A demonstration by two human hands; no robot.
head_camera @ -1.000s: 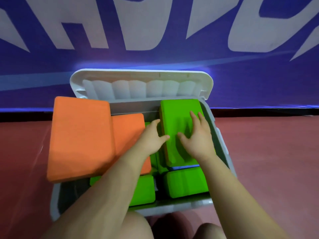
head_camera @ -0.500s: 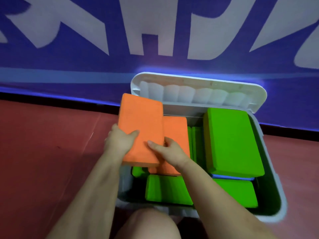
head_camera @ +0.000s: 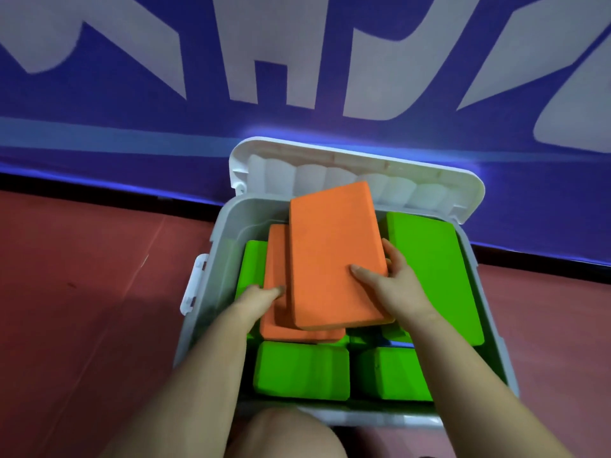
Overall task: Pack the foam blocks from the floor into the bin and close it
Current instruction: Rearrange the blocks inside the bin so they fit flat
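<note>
Orange foam fills the middle of my view: I see the top orange block (head_camera: 334, 256) held over the open grey storage bin (head_camera: 211, 259), tilted, its far end up near the lid and its near end lying over a second orange block (head_camera: 276, 292) beneath it. My right hand (head_camera: 396, 289) holds the top block at its right edge, thumb laid flat on the upper face and fingers curled round the side. My left hand (head_camera: 258, 297) reaches in under the left edge of that block, against the lower orange block; its fingertips are hidden, so I cannot tell whether they grip or only press.

Inside the bin the lower orange block rests on green ones. A large green block (head_camera: 436, 279) lies flat along the right side, close to the right wall. Two green blocks sit along the near wall, one on the left (head_camera: 301, 371) and one on the right (head_camera: 390, 375), with another green block (head_camera: 251, 269) showing at the left behind my wrist.

The white lid (head_camera: 357, 170) stands open at the back of the bin, against the blue banner (head_camera: 132, 127) with white lettering. A white latch (head_camera: 195, 285) hangs at the bin's left wall. The bin sits on a red floor (head_camera: 82, 309).
</note>
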